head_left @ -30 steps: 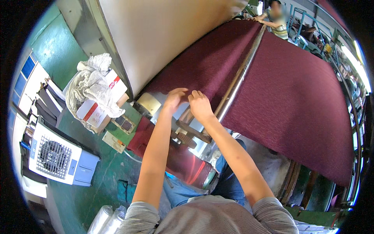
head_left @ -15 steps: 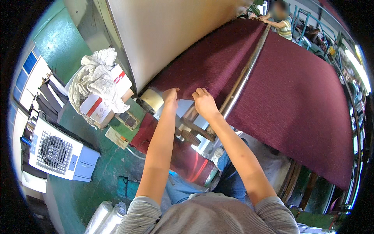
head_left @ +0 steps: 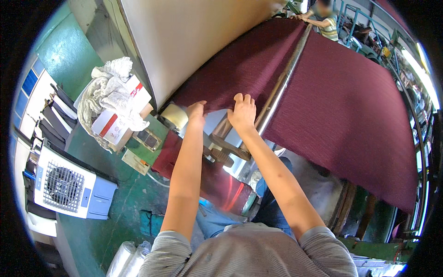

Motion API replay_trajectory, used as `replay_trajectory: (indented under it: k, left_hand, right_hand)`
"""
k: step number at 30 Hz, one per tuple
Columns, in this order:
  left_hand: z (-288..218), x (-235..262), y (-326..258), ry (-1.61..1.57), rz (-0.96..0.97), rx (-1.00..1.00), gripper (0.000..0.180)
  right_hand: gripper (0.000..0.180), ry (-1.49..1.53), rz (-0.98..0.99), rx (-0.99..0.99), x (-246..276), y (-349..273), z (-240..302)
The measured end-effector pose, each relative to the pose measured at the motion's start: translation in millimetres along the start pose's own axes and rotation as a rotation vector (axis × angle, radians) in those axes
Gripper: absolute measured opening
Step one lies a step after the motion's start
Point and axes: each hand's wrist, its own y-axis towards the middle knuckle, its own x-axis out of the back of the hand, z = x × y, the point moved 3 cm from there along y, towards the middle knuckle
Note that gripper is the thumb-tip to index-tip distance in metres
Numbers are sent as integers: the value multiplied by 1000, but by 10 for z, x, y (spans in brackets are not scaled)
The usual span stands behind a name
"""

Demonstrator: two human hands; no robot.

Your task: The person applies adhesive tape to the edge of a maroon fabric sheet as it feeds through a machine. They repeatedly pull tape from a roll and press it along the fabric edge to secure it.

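Observation:
A wide sheet of maroon fabric (head_left: pixel 344 115) stretches across the machine, passing by a long metal bar (head_left: pixel 288 67). My left hand (head_left: pixel 197 111) is closed at the near left edge of this fabric, beside a cream-coloured roller end (head_left: pixel 174 116). Right of it, my right hand (head_left: pixel 243 112) lies over the same edge, its fingers slightly bent and apart on the cloth, with the thumb out to the left. What the fingertips of my left hand do under the cloth is partly hidden. Below my hands sits a wooden roller end with a brown lever (head_left: pixel 230 147).
A large pale panel (head_left: pixel 194 41) rises behind the fabric. At the far end of the bar, another person (head_left: pixel 326 23) has hands at the cloth. Left are a box with white rags (head_left: pixel 113 94) and an air cooler (head_left: pixel 69 184). A maroon roll (head_left: pixel 221 191) lies near my legs.
My right hand's fingers have moved up and straightened onto the fabric; before, they were curled at its edge. My left hand stays at the edge. The view has shifted slightly.

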Motion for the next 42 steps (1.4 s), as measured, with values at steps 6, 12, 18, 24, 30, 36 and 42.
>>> replay_trajectory:
  k: [6,12,18,24,30,36,42]
  left_hand:
    - [31,57,58,-95,-222,7,7]
    - [47,-130,14,-24,214,-115,11]
    - [5,-44,26,183,62,-49,17]
    - [0,50,68,22,-201,-90,12]
    - [-17,-187,-253,20,527,-50,15]
    - [-53,-28,-114,-11,72,-59,14]
    - [-4,29,-27,-145,-28,-6,12]
  right_hand:
    - [15,54,95,519,-144,-87,6]
    - [13,163,179,644,-211,-106,104]
    - [14,60,43,335,-91,-45,138]
    - [14,-43,41,492,-154,-86,73]
    - [9,29,125,584,-170,-56,63]
    - [20,-41,22,201,7,-58,77]
    - [17,-73,158,440,-101,-80,69]
